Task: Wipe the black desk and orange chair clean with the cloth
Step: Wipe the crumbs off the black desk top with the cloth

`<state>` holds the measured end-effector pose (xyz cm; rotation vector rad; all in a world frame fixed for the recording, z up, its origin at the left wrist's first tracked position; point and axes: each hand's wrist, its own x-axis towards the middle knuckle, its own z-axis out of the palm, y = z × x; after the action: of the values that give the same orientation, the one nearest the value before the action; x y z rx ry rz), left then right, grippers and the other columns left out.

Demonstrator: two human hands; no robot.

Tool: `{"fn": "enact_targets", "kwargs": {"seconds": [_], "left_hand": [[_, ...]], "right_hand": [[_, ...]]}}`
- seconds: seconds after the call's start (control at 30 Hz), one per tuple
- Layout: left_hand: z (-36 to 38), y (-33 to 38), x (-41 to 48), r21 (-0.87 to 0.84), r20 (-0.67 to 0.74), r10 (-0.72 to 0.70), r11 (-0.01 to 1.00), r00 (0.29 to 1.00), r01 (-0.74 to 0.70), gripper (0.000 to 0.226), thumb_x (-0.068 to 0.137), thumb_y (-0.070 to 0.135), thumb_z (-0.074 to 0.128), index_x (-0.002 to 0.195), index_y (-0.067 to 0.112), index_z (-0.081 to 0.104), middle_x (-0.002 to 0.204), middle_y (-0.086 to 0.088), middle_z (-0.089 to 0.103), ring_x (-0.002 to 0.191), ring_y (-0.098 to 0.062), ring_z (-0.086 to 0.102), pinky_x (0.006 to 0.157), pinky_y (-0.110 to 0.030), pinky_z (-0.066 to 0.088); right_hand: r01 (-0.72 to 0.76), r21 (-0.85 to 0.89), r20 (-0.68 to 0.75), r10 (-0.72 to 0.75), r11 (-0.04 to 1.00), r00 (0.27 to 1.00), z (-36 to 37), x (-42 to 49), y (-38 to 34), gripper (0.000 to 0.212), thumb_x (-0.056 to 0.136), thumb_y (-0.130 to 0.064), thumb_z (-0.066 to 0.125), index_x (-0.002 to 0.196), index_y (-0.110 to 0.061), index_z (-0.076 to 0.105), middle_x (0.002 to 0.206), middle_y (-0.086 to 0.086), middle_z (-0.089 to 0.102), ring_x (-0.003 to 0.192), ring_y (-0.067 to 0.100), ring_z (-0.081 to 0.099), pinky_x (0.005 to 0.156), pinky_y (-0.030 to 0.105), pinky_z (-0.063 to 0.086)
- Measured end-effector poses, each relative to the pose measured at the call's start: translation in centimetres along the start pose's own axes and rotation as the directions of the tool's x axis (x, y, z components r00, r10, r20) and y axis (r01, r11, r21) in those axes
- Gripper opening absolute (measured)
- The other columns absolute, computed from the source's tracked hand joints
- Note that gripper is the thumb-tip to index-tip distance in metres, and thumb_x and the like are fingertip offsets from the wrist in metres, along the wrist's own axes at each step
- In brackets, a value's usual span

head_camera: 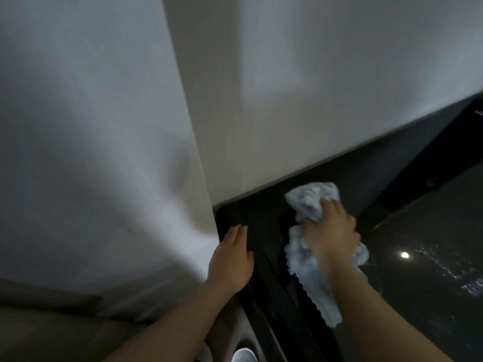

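Cloth [308, 259] (right-hand grip [330, 231]) on desk [418, 296]

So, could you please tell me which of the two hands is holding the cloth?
The right hand grips the crumpled light-blue cloth; the left hand rests flat and empty on the black desk's edge.

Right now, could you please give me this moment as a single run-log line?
right hand: grips cloth on black desk | left hand: flat on desk's left edge | orange chair: not in view

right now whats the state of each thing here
cloth: bunched, gripped by the right hand, on the desk
desk: glossy, with light glare
right hand: fingers curled round the cloth
left hand: flat, fingers straight, resting on the desk edge by the wall
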<state>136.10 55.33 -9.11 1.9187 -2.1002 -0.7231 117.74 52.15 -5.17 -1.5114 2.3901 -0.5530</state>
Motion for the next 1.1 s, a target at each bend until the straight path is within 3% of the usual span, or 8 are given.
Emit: {"fn": "enact_targets", "kwargs": {"seconds": [0.13,0.23,0.4,0.57,0.7,0.83,0.97,1.1], "left_hand": [[0.7,0.1,0.0,0.019,0.017,-0.018,1.0,1.0,0.018,0.057,0.099,0.021,0.036,0.15,0.014,0.011,0.159,-0.001,0.001,0.146,-0.017,-0.002,0.114,-0.026,0.012],[1.1,-0.3,-0.5,0.083,0.011,-0.007,0.997,1.0,0.006,0.057,0.101,0.03,0.03,0.151,0.015,0.005,0.159,0.0,-0.004,0.145,-0.016,-0.007,0.115,-0.027,0.006],[2.0,0.2,-1.0,0.205,0.037,0.015,0.978,0.999,-0.022,0.061,0.101,0.039,0.022,0.149,0.015,-0.006,0.158,-0.003,-0.013,0.144,-0.018,-0.016,0.115,-0.03,-0.006],[1.9,-0.1,-1.1,0.165,0.062,0.055,0.984,0.997,-0.065,0.061,0.1,0.04,0.026,0.15,0.018,0.0,0.158,-0.003,-0.007,0.145,-0.017,-0.012,0.119,-0.033,0.001],[1.6,-0.2,-1.3,0.234,0.077,0.079,0.967,0.994,-0.095,0.061,0.101,0.04,0.023,0.15,0.015,-0.004,0.158,-0.002,-0.012,0.144,-0.015,-0.015,0.115,-0.028,-0.006],[2.3,-0.6,-2.3,0.205,0.113,0.156,0.963,0.981,-0.177,0.062,0.101,0.04,0.025,0.149,0.018,-0.005,0.157,0.002,-0.014,0.136,-0.007,-0.024,0.111,-0.024,-0.01],[2.0,-1.4,-2.9,0.138,0.066,0.256,0.955,0.964,-0.263,0.06,0.099,0.032,0.036,0.15,0.014,0.009,0.158,-0.001,-0.003,0.144,-0.014,-0.008,0.112,-0.018,-0.005],[1.1,-2.9,-4.0,-0.08,-0.009,0.11,0.991,0.994,-0.11,0.053,0.098,0.02,0.041,0.147,0.015,0.023,0.157,-0.001,0.016,0.143,-0.015,0.019,0.111,-0.019,0.015]], "right_hand": [[0.293,-0.183,0.172,-0.263,0.938,0.949,2.9,-3.0,-2.0,0.058,0.086,-0.038,0.055,0.139,-0.033,0.033,0.151,-0.005,0.025,0.128,0.029,0.034,0.096,0.045,0.033],[0.153,-0.328,0.103,-0.126,0.932,0.987,0.6,-1.9,3.8,0.061,0.086,-0.041,0.054,0.141,-0.03,0.029,0.151,-0.001,0.026,0.127,0.031,0.035,0.095,0.047,0.035],[-0.116,-0.135,-0.054,0.109,0.984,0.993,-2.9,-1.3,6.4,0.05,0.085,-0.03,0.056,0.133,-0.023,0.041,0.143,0.006,0.038,0.118,0.038,0.041,0.093,0.05,0.035],[0.424,-0.212,0.271,-0.364,0.881,0.891,1.7,-7.1,0.8,0.066,0.09,-0.043,0.047,0.148,-0.033,0.016,0.158,-0.002,0.01,0.139,0.026,0.019,0.107,0.047,0.022],[0.115,-0.359,0.092,-0.088,0.926,0.992,-0.9,-4.4,6.1,0.061,0.086,-0.043,0.052,0.142,-0.035,0.028,0.156,-0.007,0.019,0.132,0.026,0.03,0.101,0.042,0.03],[-0.018,-0.224,-0.017,0.015,0.974,1.0,-2.7,-3.0,6.7,0.048,0.085,-0.037,0.055,0.131,-0.031,0.042,0.145,-0.003,0.037,0.121,0.03,0.038,0.095,0.045,0.031],[0.289,-0.098,0.022,-0.288,0.952,0.957,0.0,-3.3,0.6,0.058,0.082,-0.036,0.06,0.136,-0.032,0.041,0.15,-0.003,0.031,0.124,0.031,0.035,0.095,0.044,0.029],[0.508,-0.17,0.362,-0.426,0.844,0.829,3.5,-3.9,-3.7,0.066,0.09,-0.04,0.049,0.142,-0.051,0.01,0.157,-0.01,-0.003,0.136,0.03,0.014,0.102,0.056,0.024]]}}
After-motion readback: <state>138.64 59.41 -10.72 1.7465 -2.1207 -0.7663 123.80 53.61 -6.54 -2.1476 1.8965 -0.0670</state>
